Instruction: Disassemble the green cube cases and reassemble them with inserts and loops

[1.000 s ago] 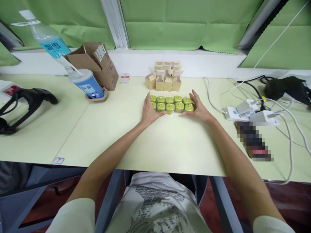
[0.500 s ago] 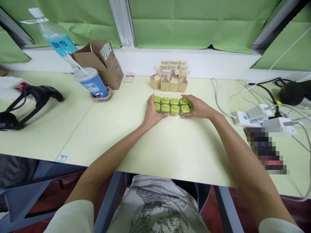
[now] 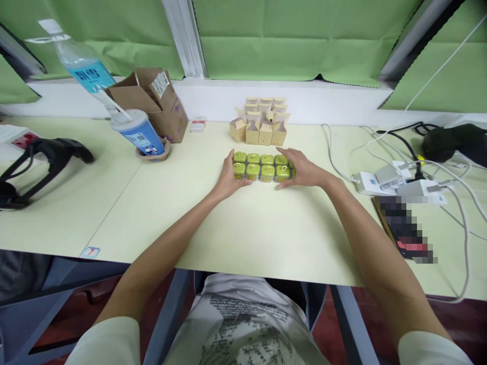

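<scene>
The left hand [image 3: 227,180] lies flat against the left end of a block of green jars [image 3: 262,166], fingers stretched along the near-left jar and thumb at the front edge. The right hand [image 3: 302,171] covers the right end of the same block, fingers curved over the far-right jars and thumb low at the front. Both hands are spread open and press the block between them; neither is closed round a single jar. The jars stand in two rows on the pale desk [image 3: 262,228], lids up, packed side by side and touching (the rightmost ones are partly hidden under the right hand).

Just behind the jars sits a cluster of small tan cartons [image 3: 262,126], several with open flaps, near the white ledge [image 3: 327,104]. To the left stand a blue cup [image 3: 139,134] with a straw, a water bottle [image 3: 81,63] leaning beside it, and an open cardboard box [image 3: 152,99]. A black device [image 3: 41,162] rests at the far left. On the right lie white chargers [image 3: 391,180] and tangled cables [image 3: 452,172]. Green blinds [image 3: 289,38] hang above.
</scene>
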`<state>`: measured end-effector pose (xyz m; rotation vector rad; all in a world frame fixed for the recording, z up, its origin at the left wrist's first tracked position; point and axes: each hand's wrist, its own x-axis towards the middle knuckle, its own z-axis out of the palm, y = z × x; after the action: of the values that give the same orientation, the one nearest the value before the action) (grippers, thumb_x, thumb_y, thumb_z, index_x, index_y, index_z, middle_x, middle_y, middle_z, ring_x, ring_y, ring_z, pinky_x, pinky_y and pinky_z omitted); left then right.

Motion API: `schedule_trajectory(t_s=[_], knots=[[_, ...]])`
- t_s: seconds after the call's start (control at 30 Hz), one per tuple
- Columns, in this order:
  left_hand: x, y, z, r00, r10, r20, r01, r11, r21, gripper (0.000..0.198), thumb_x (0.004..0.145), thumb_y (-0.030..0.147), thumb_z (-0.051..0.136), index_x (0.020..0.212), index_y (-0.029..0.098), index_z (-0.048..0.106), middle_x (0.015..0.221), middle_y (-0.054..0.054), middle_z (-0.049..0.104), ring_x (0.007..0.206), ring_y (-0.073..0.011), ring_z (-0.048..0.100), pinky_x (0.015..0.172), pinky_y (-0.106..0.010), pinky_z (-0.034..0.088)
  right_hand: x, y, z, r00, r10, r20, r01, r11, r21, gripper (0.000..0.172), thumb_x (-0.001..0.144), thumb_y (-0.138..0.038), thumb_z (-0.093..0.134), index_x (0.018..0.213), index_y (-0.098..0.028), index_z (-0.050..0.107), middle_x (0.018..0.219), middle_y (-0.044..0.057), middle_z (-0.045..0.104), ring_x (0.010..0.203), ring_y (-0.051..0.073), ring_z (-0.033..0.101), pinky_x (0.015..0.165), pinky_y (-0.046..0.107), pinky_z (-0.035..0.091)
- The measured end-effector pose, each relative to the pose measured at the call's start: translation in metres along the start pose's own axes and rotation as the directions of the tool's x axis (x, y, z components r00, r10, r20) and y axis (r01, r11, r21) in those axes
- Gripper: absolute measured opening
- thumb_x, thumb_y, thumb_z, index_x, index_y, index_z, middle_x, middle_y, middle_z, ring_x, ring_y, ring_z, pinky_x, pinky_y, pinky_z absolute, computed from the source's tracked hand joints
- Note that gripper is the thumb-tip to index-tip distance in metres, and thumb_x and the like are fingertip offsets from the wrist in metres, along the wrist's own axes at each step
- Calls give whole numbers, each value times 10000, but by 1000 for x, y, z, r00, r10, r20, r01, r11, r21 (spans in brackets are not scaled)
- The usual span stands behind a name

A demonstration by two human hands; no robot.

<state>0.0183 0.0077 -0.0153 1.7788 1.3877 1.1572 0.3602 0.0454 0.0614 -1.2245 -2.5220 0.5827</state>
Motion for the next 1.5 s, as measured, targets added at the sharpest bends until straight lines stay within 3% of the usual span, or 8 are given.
schedule_trajectory(t_s=[0.1,0.23,0.33,0.5,0.77,0.97,1.23,1.5], knots=[[2,-8,-14,998,-23,60,27,997,-69,1446,629,394,1078,1819,213,277,1899,-271,333,1779,-446,384,1481,-613,308,-11,13,-18,998,65,20,-64,998,-18,1747,570,-754,1071,1922,-361,38,1951,164,272,1788,576,242,1388,795,353],[3,-13,-24,997,-34,74,47,983,-178,1254,636,394,1064,1722,233,457,1867,-248,437,1763,-445,426,1427,-643,412,-20,27,-32,971,201,132,-204,979,14,1705,631,-611,1067,1921,-365,-20,1816,179,533,1457,529,707,1227,710,586],[3,-9,-24,998,-28,55,37,986,-162,1112,646,347,1046,1642,255,559,1766,-206,599,1681,-429,556,1381,-660,484,-19,31,-31,964,215,156,-221,975,21,1606,662,-630,1046,1928,-336,104,1670,170,690,1187,480,831,1101,685,664],[2,-3,-24,999,-32,26,35,989,-143,1066,612,287,1056,1583,248,617,1675,-191,685,1608,-421,634,1344,-666,534,-13,38,-26,972,191,138,-194,981,7,1552,636,-716,1056,1907,-284,276,1489,162,809,1122,472,845,1051,672,686],[4,-4,-26,1000,14,28,-12,994,-105,1018,605,323,1055,1528,244,633,1611,-167,714,1535,-395,682,1316,-619,570,-15,37,-28,967,205,151,-215,975,50,1550,620,-704,1067,1901,-298,296,1712,178,659,1178,486,832,1111,683,664],[7,0,-18,998,55,-40,-54,998,25,1441,570,543,1132,1771,263,385,1808,-229,453,1727,-443,448,1403,-594,444,-6,26,-18,986,157,48,-155,987,-38,1650,617,-787,1035,1922,-295,153,1794,212,536,1586,575,576,1265,729,562],[8,13,2,994,87,-71,-81,993,84,1471,576,538,1127,1787,258,341,1839,-226,389,1736,-467,410,1445,-606,361,2,-20,-16,953,298,63,-285,945,-160,1321,710,-590,1092,1819,-272,449,1637,253,615,1427,544,691,1184,623,622],[15,-4,0,998,68,0,-68,997,30,1467,585,672,1102,1777,273,346,1773,-220,456,1705,-468,438,1436,-645,348,-2,-50,-21,881,451,143,-447,892,-60,1187,851,-433,1040,1840,-247,411,1709,282,512,997,327,835,746,395,699]])
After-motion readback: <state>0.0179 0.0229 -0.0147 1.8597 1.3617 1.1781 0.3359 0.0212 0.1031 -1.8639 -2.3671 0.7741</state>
